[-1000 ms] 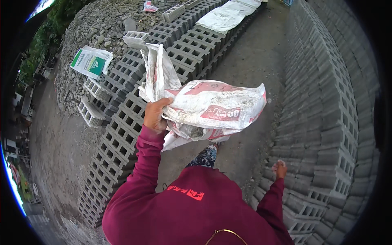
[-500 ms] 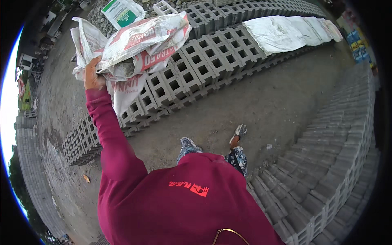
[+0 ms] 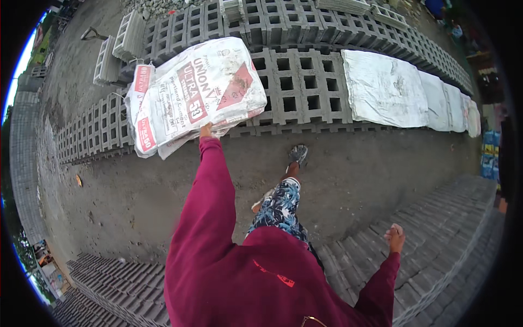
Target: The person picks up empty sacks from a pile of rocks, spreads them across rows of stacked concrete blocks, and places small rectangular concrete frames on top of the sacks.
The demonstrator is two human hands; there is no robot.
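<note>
My left hand grips the near edge of a flattened stack of cement sacks. The sacks are white with red and dark print, and they lie over the row of grey hollow blocks. My thumb and fingers are partly hidden beneath the sacks' edge. Out to the lower right hangs my right hand, its fingers curled in and nothing visible in them. Further right along the same row, white sacks are spread flat and overlapping on the blocks.
More hollow blocks form a second row behind. Dark stacked blocks rise at the lower right, with another stack at the lower left. Dirt ground runs between the rows. A shovel handle shows at the far left.
The bunched sacks have come down and right, and now lie flatter, printed side up, over the blocks. My left hand still holds them. My right hand has come into view, and my feet have stepped.
</note>
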